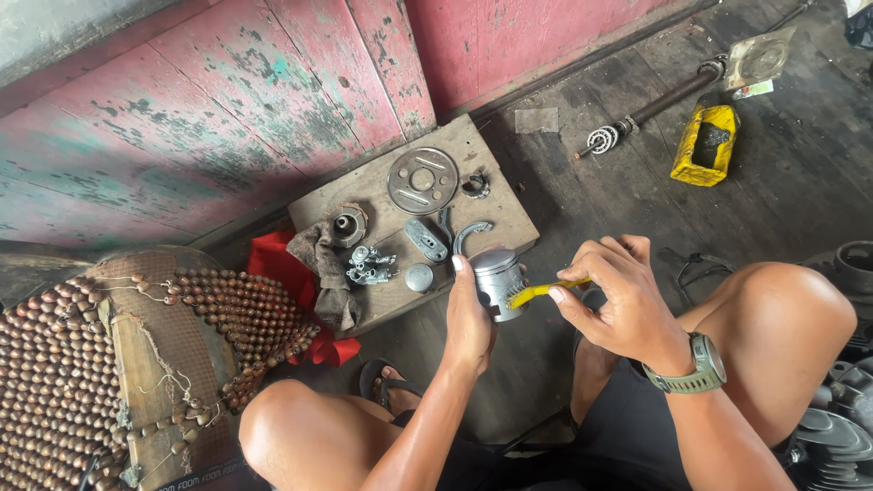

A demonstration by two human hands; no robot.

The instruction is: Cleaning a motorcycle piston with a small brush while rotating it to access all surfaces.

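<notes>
Head view, one frame, looking down on a seated person's knees and both hands above a dark plank floor.

Left hand (468, 318): closed around a grey metal piston (496, 277), held upright just off the near edge of a wooden board (509, 214).

Right hand (614, 305): fingers pinched shut on a yellow-handled brush (546, 291), its bristle end touching the piston's side. A grey-green wristwatch (700, 364) sat on that wrist.

On the board: a round metal disc (423, 179) toward the far side; a small ring-shaped part (476, 185) just beside it; a curved bracket (470, 233); an oblong grey cover (425, 239); a small round cap (419, 277); a carburettor-like part (370, 265); a round hub piece (346, 225) touching a dirty rag (329, 277) that hung over the board's edge.

Under the board's left end: red cloth (273, 264). Far left: a beaded seat cover (82, 364). Upper right, well apart from the hands: an axle shaft (664, 100) and a yellow container (705, 144). Right edge: dark engine parts (841, 427), partly out of frame.
</notes>
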